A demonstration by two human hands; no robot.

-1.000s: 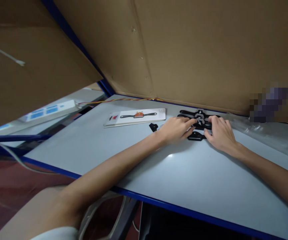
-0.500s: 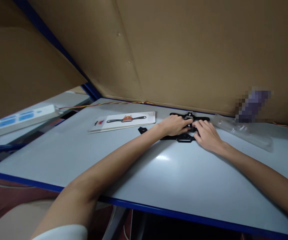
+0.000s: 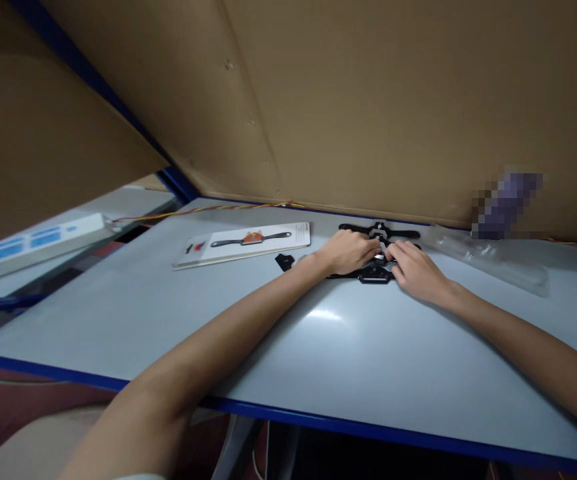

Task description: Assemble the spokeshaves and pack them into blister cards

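Both hands flat on black spokeshaves

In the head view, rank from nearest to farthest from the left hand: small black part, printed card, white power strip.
From the left hand:
1. Small black part, just to its left.
2. Printed card, farther left.
3. White power strip, off the table at far left.

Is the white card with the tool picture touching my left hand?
Apart. The head view shows bare table between the card and the left hand.
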